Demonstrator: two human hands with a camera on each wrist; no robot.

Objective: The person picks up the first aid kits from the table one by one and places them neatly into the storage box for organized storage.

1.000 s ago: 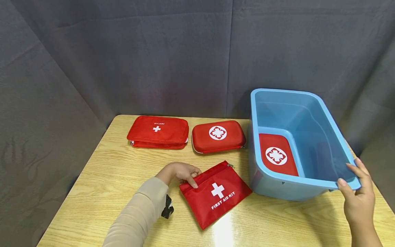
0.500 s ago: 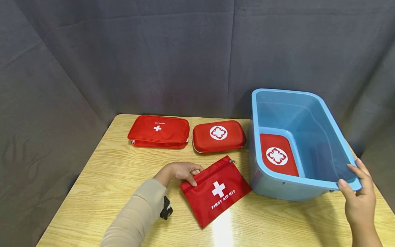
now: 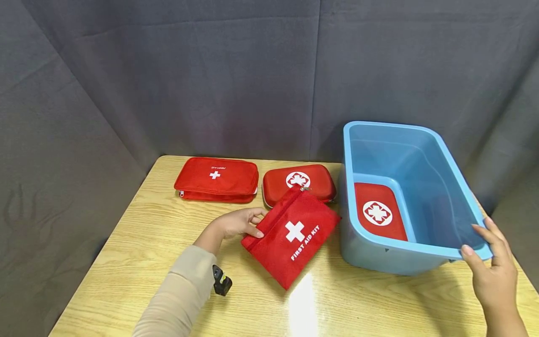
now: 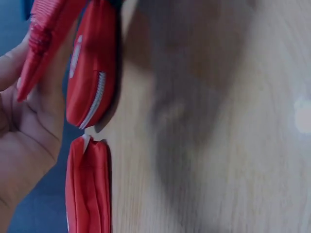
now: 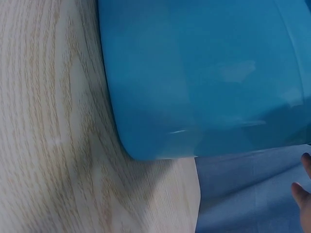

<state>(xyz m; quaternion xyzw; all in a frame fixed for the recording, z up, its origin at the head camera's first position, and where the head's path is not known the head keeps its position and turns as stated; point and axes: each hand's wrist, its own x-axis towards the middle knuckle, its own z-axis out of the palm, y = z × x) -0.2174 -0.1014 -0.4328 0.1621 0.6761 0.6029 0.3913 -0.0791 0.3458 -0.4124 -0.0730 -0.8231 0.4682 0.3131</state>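
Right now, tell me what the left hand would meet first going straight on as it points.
Likely the blue tub, the red pouch in the left hand leading; depth is unclear, so perhaps the red case behind the pouch.

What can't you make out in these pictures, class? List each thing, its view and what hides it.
- Head view: part of the red case at the back, covered by the pouch in the left hand.
- Head view: the near edge of the case inside the tub, hidden by the tub's front wall.
- Left wrist view: one end of the bag, cut off by the bottom edge.
- Right wrist view: most of the right hand, cut off by the right edge.
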